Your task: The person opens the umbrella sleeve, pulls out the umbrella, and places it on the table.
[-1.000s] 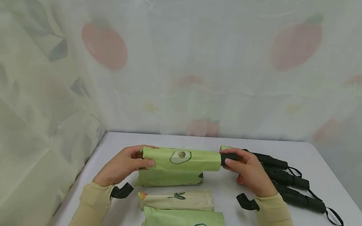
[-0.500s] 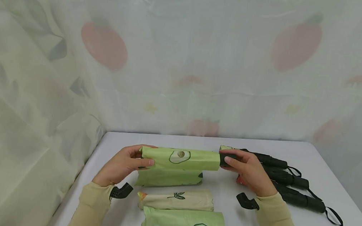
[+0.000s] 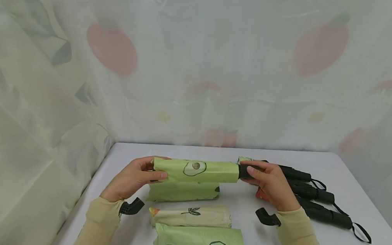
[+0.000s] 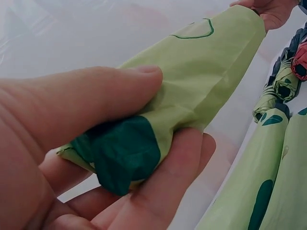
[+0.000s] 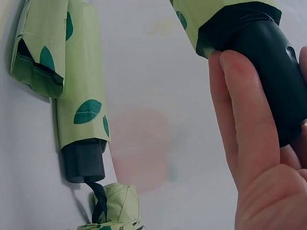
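Both hands hold a folded umbrella [image 3: 217,172] level above the table; it sits in a light green avocado-print sleeve. My left hand [image 3: 131,180] pinches the sleeve's left end, thumb on the front. In the left wrist view, a dark green patch of the sleeve [image 4: 127,148] bunches between thumb and fingers. My right hand [image 3: 274,187] grips the black umbrella handle [image 5: 268,72], which sticks out of the sleeve's right opening. Just below, a green sleeved umbrella [image 3: 183,192] lies partly hidden by the held one.
Nearer on the white table [image 3: 130,235] lie a cream leaf-print sleeve [image 3: 206,217] and another green avocado-print sleeve [image 3: 199,241]. At the right, several folded umbrellas with black handles [image 3: 326,215] and wrist loops lie side by side, partly behind the right hand. A printed curtain [image 3: 241,83] hangs behind.
My right hand has shifted slightly right along the handle, its thumb a little higher, and the umbrella's right end has risen slightly. My left hand has stayed nearly still.
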Available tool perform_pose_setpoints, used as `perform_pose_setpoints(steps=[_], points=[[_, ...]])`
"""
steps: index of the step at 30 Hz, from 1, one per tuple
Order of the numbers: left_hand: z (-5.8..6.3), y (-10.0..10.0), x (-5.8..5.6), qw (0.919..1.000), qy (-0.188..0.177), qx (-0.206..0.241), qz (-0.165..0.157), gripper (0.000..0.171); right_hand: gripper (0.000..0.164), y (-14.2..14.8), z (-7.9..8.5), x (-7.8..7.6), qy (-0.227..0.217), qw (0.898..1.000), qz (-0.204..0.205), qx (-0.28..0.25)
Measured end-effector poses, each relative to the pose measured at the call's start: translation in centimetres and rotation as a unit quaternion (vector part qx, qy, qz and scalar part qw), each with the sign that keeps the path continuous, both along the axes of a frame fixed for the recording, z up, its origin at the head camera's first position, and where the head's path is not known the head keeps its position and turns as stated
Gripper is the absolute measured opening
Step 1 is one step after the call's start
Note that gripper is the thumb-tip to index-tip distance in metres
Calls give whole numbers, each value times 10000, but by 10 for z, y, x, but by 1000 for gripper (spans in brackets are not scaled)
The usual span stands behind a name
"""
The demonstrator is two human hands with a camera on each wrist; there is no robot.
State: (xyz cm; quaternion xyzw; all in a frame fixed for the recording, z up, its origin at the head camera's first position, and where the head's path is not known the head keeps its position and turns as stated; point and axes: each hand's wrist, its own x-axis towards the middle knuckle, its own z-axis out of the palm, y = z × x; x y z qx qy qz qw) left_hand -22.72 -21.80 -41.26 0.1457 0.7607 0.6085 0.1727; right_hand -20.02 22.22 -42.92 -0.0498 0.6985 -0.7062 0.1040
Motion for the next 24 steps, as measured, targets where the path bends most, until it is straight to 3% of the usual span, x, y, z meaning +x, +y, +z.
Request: perform_pose_setpoints(steps=[6, 13, 24], points=[[-2, 0, 0, 10000, -7, -7, 18, 50, 50, 5, -3, -2, 137, 9996, 40, -252], [-5, -1, -1, 9999, 3, 14, 118, 50, 40, 12, -5, -5, 630, 9966, 118, -525], [-5, -5, -2, 9998, 64, 172, 87, 45, 39, 22, -5, -5, 660, 9956, 133, -657]])
